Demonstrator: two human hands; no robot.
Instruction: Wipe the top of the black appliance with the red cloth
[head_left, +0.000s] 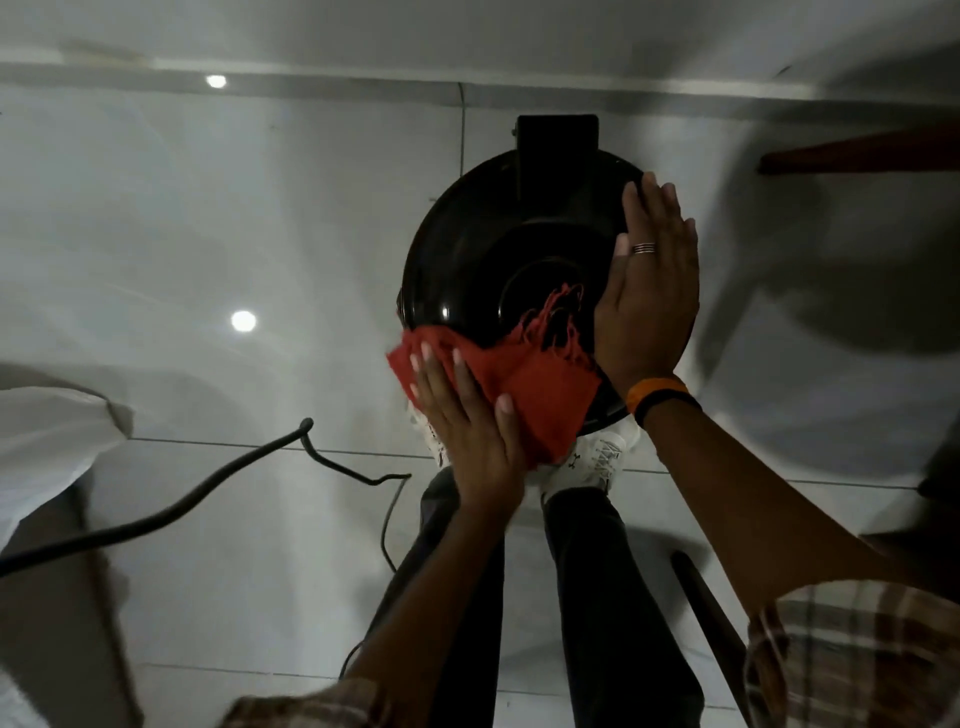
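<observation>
A round black appliance with a glossy domed top stands on the floor in front of my feet. The red cloth, frayed at one edge, lies over its near rim. My left hand presses flat on the cloth at the near left edge, fingers spread over it. My right hand rests flat against the appliance's right side, fingers straight and together, a ring on one finger and an orange and black band at the wrist.
A black cable snakes across the glossy white tiled floor at the left. White fabric lies at the left edge. A dark wooden leg shows at the upper right, another dark bar at the lower right. My white shoes stand under the appliance's rim.
</observation>
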